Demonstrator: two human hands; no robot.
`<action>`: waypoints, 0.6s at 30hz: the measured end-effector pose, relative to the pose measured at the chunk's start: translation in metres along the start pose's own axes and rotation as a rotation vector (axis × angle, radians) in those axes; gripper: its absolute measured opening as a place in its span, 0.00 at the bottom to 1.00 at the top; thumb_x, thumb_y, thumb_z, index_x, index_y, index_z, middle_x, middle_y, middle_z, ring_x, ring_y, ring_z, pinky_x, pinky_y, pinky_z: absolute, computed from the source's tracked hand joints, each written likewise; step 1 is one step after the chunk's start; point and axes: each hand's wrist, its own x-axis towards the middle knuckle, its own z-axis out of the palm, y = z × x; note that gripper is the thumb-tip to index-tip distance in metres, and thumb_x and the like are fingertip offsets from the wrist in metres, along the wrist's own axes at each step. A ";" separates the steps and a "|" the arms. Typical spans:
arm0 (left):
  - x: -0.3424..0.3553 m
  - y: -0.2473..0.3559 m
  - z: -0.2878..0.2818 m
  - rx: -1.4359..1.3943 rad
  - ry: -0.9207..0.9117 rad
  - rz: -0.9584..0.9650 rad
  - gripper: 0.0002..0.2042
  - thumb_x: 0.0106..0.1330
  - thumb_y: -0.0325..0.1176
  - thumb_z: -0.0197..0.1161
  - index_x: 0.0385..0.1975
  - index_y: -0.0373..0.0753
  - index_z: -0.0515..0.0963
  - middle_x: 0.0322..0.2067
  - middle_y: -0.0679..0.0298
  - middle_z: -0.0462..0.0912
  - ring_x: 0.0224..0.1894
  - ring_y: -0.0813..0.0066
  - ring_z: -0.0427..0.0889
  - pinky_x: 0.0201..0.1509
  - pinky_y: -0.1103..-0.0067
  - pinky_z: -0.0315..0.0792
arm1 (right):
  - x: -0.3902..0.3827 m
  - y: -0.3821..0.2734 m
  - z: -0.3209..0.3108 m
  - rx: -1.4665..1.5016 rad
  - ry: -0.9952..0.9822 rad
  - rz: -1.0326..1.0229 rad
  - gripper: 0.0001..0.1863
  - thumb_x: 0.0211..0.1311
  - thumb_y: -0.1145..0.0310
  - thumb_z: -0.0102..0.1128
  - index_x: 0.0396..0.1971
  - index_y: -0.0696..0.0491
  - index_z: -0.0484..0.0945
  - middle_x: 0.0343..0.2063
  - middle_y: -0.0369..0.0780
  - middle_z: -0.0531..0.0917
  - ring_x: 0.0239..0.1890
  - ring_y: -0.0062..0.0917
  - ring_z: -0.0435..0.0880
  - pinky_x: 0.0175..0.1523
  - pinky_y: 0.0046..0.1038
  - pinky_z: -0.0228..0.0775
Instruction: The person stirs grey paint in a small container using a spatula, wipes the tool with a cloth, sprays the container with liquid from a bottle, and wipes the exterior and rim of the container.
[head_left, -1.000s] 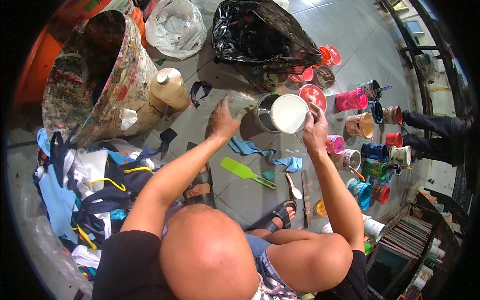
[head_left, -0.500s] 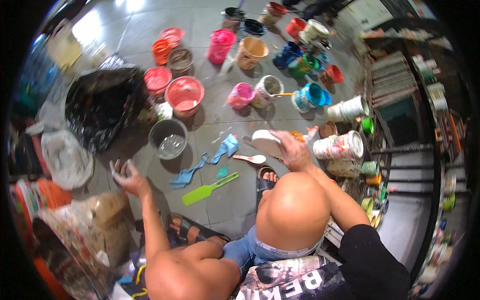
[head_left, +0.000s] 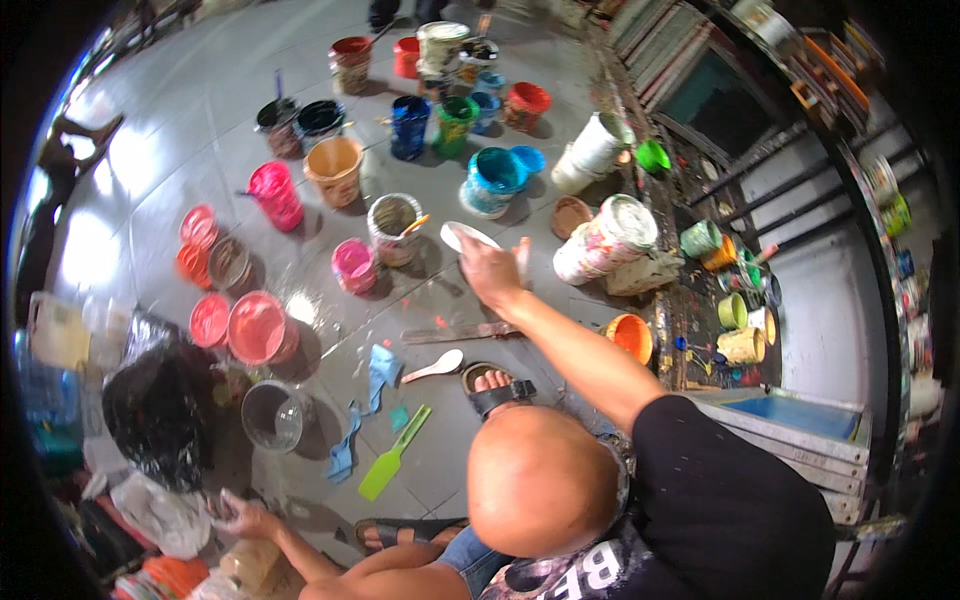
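Note:
My right hand (head_left: 490,272) reaches out over the floor and grips a white round container or lid (head_left: 466,236); its far side is hidden by the hand. Beside those fingers stands a small whitish object (head_left: 522,256), partly covered. Closer to me lie a flat dark-stained blade or strip (head_left: 450,333), a white spoon (head_left: 434,366), a lime-green spatula (head_left: 396,452) and blue cloth scraps (head_left: 382,370). My left hand (head_left: 240,515) is held out low at the left, fingers apart and holding nothing, next to a white plastic bag (head_left: 165,512).
Several paint pots surround the hand, including a turquoise one (head_left: 490,183), a grey one (head_left: 396,230) and a paint-smeared white one (head_left: 608,240). A clear grey tub (head_left: 272,416) and a black bag (head_left: 160,415) stand left. A cluttered rack (head_left: 735,195) lines the right side.
My right arm has stretched farther forward, carrying the white container or lid toward the pots. My view has swung to the right. My left hand remains open.

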 end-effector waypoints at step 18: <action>0.041 0.130 0.011 -0.125 -0.028 0.297 0.21 0.70 0.33 0.66 0.59 0.28 0.73 0.50 0.49 0.84 0.49 0.61 0.85 0.56 0.70 0.78 | -0.132 -0.027 -0.130 0.427 0.191 -0.033 0.17 0.60 0.74 0.66 0.50 0.54 0.82 0.39 0.43 0.85 0.35 0.38 0.87 0.38 0.35 0.80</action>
